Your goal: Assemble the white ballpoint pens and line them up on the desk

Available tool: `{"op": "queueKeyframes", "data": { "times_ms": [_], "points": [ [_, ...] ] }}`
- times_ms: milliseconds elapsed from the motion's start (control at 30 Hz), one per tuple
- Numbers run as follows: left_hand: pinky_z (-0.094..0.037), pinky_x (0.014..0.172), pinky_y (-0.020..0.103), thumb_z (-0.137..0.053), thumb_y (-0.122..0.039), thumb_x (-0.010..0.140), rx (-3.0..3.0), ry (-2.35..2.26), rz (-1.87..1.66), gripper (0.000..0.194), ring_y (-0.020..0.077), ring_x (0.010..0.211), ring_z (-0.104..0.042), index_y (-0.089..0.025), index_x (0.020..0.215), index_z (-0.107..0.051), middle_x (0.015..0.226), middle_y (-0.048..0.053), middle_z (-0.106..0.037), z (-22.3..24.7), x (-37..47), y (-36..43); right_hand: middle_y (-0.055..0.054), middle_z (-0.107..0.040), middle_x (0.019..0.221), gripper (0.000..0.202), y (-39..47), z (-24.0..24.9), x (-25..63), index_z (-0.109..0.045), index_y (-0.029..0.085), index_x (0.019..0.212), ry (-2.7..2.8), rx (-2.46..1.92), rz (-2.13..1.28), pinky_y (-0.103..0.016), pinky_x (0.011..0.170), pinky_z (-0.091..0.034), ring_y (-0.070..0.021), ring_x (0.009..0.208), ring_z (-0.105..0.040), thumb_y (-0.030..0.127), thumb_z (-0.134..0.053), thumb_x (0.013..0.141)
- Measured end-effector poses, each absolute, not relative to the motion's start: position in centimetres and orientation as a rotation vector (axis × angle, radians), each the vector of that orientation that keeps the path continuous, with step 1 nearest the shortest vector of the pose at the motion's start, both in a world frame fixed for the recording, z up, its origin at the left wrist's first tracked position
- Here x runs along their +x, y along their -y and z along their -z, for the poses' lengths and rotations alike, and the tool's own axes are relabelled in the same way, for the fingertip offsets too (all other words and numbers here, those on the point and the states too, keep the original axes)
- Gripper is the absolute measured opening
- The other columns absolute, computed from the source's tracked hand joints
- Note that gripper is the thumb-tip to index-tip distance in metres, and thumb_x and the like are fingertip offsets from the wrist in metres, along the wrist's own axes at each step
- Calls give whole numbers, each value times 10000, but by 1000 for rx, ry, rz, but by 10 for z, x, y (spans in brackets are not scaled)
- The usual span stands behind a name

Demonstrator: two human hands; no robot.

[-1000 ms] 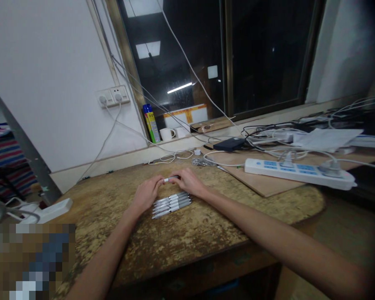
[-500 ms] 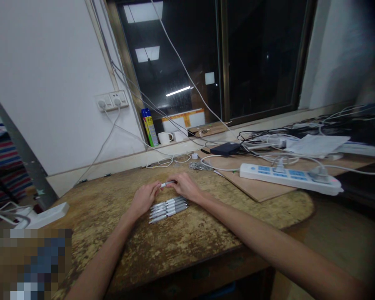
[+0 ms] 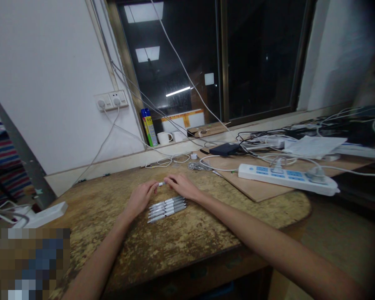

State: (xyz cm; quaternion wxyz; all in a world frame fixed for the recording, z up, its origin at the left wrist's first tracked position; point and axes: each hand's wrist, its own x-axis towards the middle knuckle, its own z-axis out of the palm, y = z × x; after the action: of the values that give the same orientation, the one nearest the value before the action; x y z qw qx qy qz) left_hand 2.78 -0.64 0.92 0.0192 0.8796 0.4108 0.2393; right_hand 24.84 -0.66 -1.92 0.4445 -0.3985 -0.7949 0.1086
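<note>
Between the fingertips of both hands is a pen (image 3: 161, 183), its white middle showing and its ends covered by fingers. My left hand (image 3: 142, 195) is closed on the left end. My right hand (image 3: 181, 186) pinches the right end. Just below the hands, several white and grey pens (image 3: 166, 209) lie side by side in a neat row on the worn wooden table (image 3: 162, 246).
A brown board (image 3: 256, 193) at the right carries a white power strip (image 3: 287, 179), a dark box (image 3: 224, 149) and tangled cables. Another power strip (image 3: 54, 214) is at the left edge. A spray can (image 3: 149, 128) and a white mug (image 3: 164, 138) stand on the windowsill.
The right hand has shifted slightly left, nearer the left hand, and less of the pen shows between them. The row of pens lies as before.
</note>
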Motion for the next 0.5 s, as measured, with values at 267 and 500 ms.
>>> {"op": "queueKeyframes", "data": {
  "times_ms": [267, 500],
  "points": [
    [-394, 730, 291, -306, -442, 1074, 2726, -1286, -708, 422, 231, 772, -621, -237, 784, -535, 775, 30, -658, -9, 31, 11, -50, -768, 774, 311, 2, 19, 250, -779, 138, 822, 1955, -991, -282, -247, 686, -395, -158, 703, -642, 257, -563, 1011],
    [-380, 701, 291, -298, -457, 1070, 2672, -1238, -749, 445, 216, 714, -591, -229, 761, -522, 712, 15, -616, -7, 32, 9, -80, -820, 917, 165, 7, 16, 249, -834, 158, 928, 1837, -959, -333, -261, 747, -484, -195, 786, -726, 201, -674, 928]
  ]
}}
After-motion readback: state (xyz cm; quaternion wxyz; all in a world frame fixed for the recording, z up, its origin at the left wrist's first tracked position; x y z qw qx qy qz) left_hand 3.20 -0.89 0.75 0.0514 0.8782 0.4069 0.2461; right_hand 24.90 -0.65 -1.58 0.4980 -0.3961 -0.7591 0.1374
